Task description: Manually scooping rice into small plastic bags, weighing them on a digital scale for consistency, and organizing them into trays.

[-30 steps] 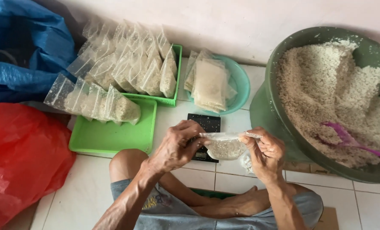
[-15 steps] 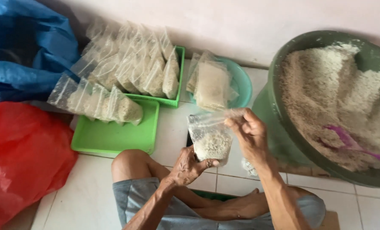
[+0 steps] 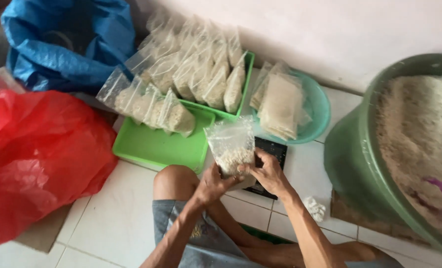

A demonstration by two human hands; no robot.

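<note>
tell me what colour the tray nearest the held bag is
Bright green; the tray shows best in the head view, just left of the clear bag both hands hold.

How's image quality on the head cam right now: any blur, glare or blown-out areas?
Head view: soft, even daylight with faint shadows only. The clear bag between the left hand and right hand is slightly soft but readable. The red plastic bag shows mild sheen. The wall is bright and washed out. The green tub is cut off at the right edge, with slight wide-angle bending.
</note>
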